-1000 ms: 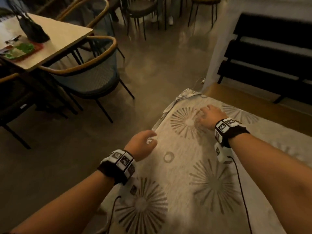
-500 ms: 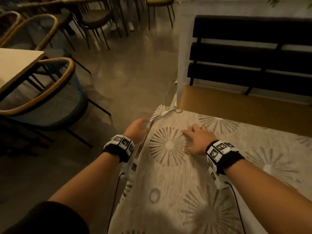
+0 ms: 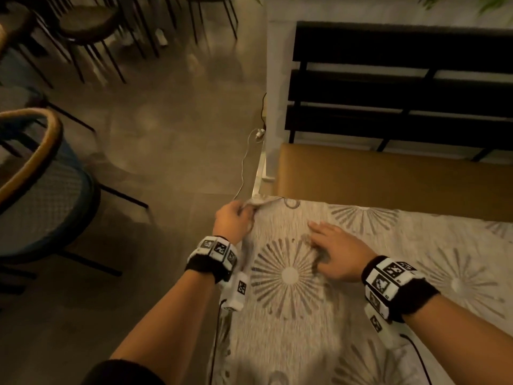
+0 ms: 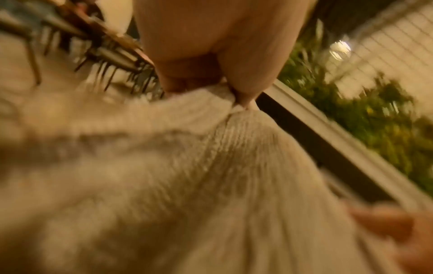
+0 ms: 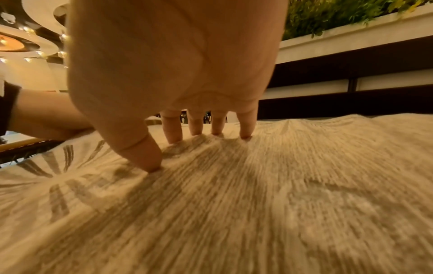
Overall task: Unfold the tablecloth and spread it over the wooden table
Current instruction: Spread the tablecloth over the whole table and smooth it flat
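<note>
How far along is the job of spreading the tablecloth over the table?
Done: the tablecloth lies unfolded across the table. In hand: the left hand pinches its far corner at the table's edge, and the right hand presses flat on top. Left: settling that bunched corner; the rest lies out of view.

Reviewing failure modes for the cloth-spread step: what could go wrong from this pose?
1. The left hand pinches only the tablecloth corner; a hard tug could slip the pinch.
2. The right hand presses fingertips into the cloth, so pulling against it may bunch the fabric.
3. The wrist cable trails across the cloth and might snag it.
</note>
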`<state>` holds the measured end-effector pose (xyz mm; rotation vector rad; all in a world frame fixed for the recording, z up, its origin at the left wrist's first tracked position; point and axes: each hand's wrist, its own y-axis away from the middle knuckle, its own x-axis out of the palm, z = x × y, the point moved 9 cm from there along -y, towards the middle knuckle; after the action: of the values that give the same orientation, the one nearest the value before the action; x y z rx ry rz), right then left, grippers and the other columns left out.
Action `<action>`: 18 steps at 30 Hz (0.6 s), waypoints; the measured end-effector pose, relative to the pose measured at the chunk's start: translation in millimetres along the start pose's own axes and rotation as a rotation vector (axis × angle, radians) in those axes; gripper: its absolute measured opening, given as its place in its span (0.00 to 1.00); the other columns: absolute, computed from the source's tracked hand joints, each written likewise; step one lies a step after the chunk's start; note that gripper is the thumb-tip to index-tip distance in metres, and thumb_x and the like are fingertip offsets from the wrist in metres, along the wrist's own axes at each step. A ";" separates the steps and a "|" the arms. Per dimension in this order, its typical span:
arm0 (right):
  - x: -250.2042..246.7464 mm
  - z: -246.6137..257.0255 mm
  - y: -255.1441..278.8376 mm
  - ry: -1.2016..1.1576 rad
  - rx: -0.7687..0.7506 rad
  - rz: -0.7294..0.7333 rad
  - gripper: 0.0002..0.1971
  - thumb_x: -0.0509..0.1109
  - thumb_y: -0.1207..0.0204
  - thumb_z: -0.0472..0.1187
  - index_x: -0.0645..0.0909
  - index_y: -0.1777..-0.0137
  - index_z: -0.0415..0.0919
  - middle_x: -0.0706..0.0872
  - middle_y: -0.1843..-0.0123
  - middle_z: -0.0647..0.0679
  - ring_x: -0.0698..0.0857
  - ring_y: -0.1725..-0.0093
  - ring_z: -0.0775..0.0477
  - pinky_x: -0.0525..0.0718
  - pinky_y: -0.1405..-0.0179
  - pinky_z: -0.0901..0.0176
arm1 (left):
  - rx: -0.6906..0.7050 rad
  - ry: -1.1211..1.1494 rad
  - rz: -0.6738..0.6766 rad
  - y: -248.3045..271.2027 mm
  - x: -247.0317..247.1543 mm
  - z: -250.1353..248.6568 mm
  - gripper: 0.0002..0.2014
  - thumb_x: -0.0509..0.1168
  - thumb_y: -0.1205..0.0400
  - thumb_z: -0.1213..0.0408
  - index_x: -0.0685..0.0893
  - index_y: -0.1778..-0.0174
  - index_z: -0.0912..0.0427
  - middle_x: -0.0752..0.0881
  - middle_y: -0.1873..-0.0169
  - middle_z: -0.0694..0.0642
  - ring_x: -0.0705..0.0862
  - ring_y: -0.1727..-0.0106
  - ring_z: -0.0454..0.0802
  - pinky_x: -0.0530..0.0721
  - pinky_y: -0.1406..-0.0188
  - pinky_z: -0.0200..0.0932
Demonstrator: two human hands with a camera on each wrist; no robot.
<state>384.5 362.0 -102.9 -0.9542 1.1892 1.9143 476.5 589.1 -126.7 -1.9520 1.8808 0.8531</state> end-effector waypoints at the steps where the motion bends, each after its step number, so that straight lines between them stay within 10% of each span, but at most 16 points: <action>1: -0.2 0.0 -0.3 -0.005 -0.001 0.001 0.31 0.65 0.28 0.52 0.66 0.24 0.52 0.52 0.14 0.51 0.53 0.16 0.45 0.54 0.19 0.51 | -0.079 0.182 -0.063 -4.8 -8.8 8.3 0.15 0.63 0.19 0.58 0.82 0.67 0.64 0.80 0.73 0.54 0.76 0.70 0.50 0.74 0.67 0.45; 5: 1.1 -0.1 -1.2 0.000 0.001 0.004 0.30 0.65 0.28 0.51 0.67 0.24 0.51 0.52 0.14 0.50 0.52 0.16 0.45 0.54 0.17 0.50 | -0.324 0.431 -0.058 -9.2 -12.2 41.5 0.14 0.60 0.17 0.58 0.81 0.65 0.62 0.81 0.67 0.60 0.77 0.66 0.54 0.80 0.58 0.53; 10: 6.7 -4.3 -3.9 0.015 -0.001 0.018 0.33 0.66 0.30 0.52 0.67 0.24 0.49 0.51 0.14 0.49 0.51 0.16 0.44 0.52 0.18 0.51 | -0.091 0.074 0.053 -1.3 -6.7 39.6 0.28 0.62 0.16 0.55 0.63 0.20 0.49 0.68 0.22 0.55 0.68 0.22 0.55 0.68 0.26 0.56; 12: 8.4 -5.0 -4.3 0.023 -0.003 0.016 0.32 0.66 0.30 0.53 0.67 0.25 0.49 0.51 0.14 0.49 0.50 0.16 0.44 0.51 0.18 0.50 | 0.101 0.013 0.304 8.8 18.2 22.6 0.26 0.59 0.15 0.50 0.63 0.20 0.42 0.66 0.20 0.49 0.64 0.20 0.50 0.66 0.23 0.58; 14: 9.5 -4.7 -4.2 0.029 -0.001 0.024 0.30 0.66 0.30 0.53 0.68 0.26 0.48 0.50 0.14 0.49 0.50 0.15 0.43 0.52 0.18 0.49 | 0.013 -0.116 0.556 22.4 46.5 35.1 0.26 0.51 0.15 0.43 0.68 0.21 0.47 0.73 0.24 0.53 0.70 0.23 0.53 0.68 0.24 0.53; 18: 10.1 -4.8 -3.6 0.026 0.002 0.056 0.28 0.66 0.28 0.53 0.69 0.29 0.49 0.49 0.14 0.48 0.48 0.15 0.43 0.52 0.18 0.48 | -0.108 -0.431 0.465 20.0 43.0 44.6 0.33 0.41 0.15 0.40 0.72 0.25 0.60 0.76 0.27 0.62 0.76 0.28 0.59 0.72 0.28 0.55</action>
<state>383.6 360.5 -114.5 -0.9567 1.2453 1.9495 446.3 579.1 -183.4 -1.2456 2.0631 1.3999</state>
